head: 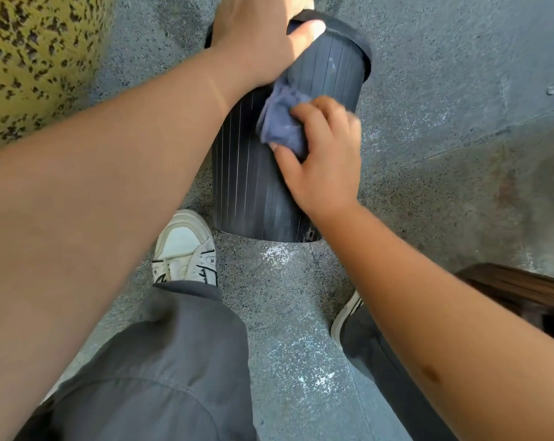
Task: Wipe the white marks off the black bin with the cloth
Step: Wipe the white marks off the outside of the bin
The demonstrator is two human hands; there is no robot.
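1. Fingers of the right hand are curled around a bunched blue cloth, pressing it on the side of the black bin; the left hand clasps the bin's rim, thumb over the edge.
2. Bin stands on the grey floor, tipped toward the person, just beyond a white shoe.
3. To wipe well, I judge: keep the rim grip firm; rub along the ribs with steady pressure; work up toward the faint white smear under the rim; turn the bin to check hidden sides.
4. Count: one bin; one cloth; two hands; two shoes, the second only partly seen.
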